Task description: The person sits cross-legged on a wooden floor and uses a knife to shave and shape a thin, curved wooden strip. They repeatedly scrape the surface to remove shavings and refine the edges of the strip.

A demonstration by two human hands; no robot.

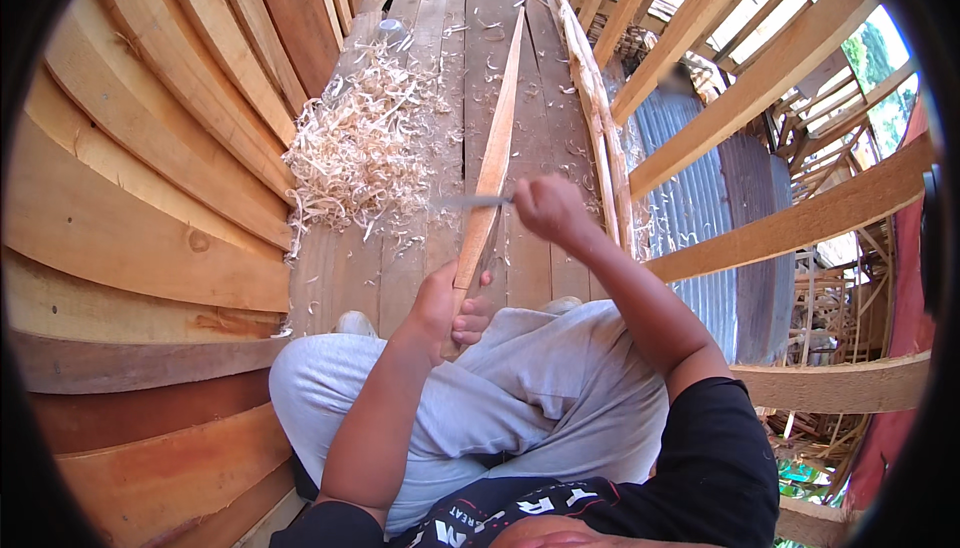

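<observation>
A long piece of pale wood [492, 163], tapering to a point at its far end, slants away from my lap over the plank floor. My left hand [445, 310] is wrapped round its near, narrower end. In my right hand [550, 210] is a knife, its fist closed on the handle so that the handle is mostly hidden. The knife's blade [470, 202] points left across the wood, a little beyond my left hand, and is smeared by motion. Whether the edge touches the wood I cannot tell.
Curled wood shavings [365, 143] lie heaped on the plank floor [400, 283], left of the wood. A small pale cup-like object [391, 30] stands beyond them. Upright boards [150, 223] wall the left side; slanting timber posts [760, 210] line the right, with corrugated metal sheets [690, 188] behind.
</observation>
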